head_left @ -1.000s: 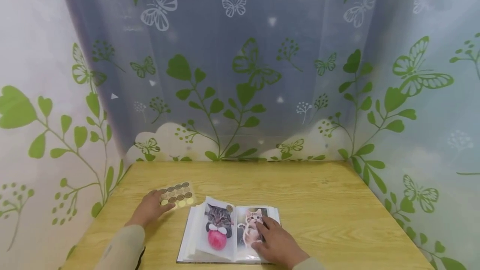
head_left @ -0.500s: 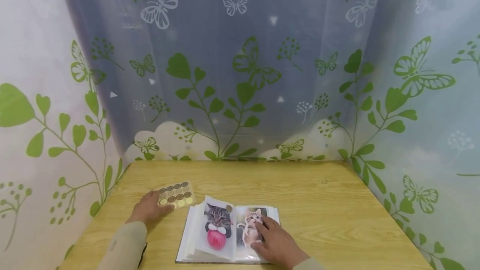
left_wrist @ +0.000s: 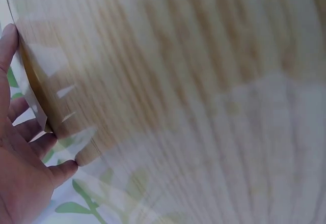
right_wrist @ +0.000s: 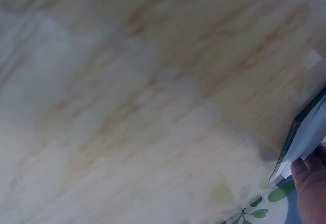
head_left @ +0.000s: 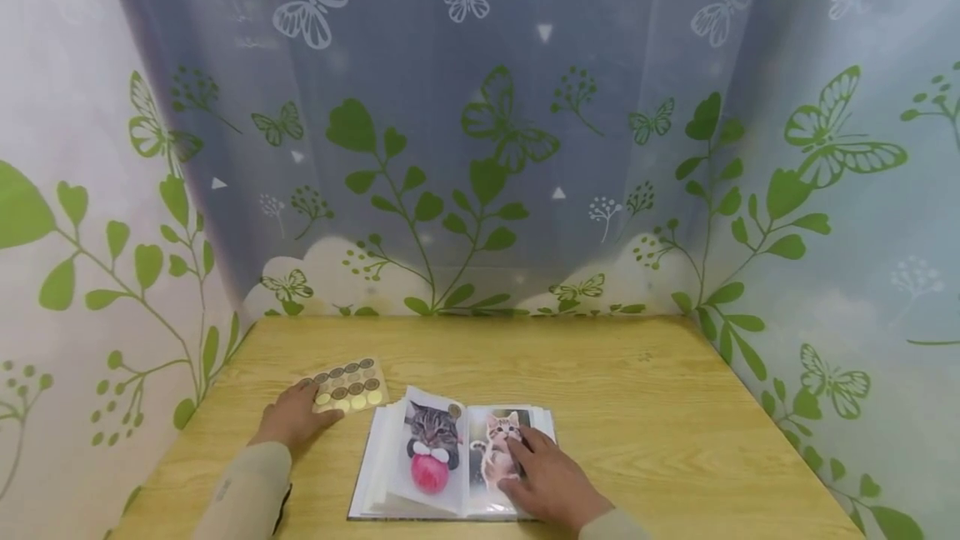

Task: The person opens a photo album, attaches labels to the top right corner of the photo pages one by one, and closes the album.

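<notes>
Bare table (head_left: 637, 407) lies right of the open album (head_left: 450, 461); sticker sheet (head_left: 348, 384) crowds its left.

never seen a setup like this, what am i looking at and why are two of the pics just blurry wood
There is no machine here: a person works with two bare hands and wears three cameras. The wide picture comes from a camera on the head, looking down at a light wooden table inside a booth of leaf-and-butterfly printed curtains. The two blurry pictures come from cameras strapped to each wrist, so close to the tabletop that they mostly show wood grain.

On the table lies an open photo album with cat pictures. The right hand rests flat on its right page. Beside the album lies a tan sheet of round stickers; the left hand touches its near edge. Neither hand lifts anything.
</notes>
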A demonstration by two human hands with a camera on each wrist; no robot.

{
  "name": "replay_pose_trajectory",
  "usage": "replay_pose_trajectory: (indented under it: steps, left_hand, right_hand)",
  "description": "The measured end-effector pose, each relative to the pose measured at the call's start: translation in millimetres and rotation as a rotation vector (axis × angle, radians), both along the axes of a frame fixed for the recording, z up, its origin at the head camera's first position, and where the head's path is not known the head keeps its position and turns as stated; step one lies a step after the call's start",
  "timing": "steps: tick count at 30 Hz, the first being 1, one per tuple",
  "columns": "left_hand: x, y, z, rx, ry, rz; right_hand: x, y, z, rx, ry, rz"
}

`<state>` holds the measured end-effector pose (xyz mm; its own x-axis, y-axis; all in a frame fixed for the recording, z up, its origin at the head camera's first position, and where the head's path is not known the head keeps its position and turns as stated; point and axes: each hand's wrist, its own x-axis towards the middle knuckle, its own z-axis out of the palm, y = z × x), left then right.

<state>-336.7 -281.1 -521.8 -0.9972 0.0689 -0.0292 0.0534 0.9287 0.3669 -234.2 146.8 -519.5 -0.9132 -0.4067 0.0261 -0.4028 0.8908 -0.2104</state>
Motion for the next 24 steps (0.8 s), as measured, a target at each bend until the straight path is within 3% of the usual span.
replay_pose_trajectory:
  steps: [10, 19, 24]
  left_hand:
    - [3.0, -2, 1.7, 0.038, 0.051, -0.019]
    - [3.8, 1, 9.7, 0.124, 0.021, 0.009]
    - [2.0, 2, 15.0, 0.143, 0.031, -0.007]
  right_hand:
    - [0.9, 1, 1.0, 0.002, 0.019, 0.014]
    - [-0.2, 1, 1.8, 0.008, -0.001, 0.013]
    - [0.1, 0, 1.7, 0.001, 0.001, 0.009]
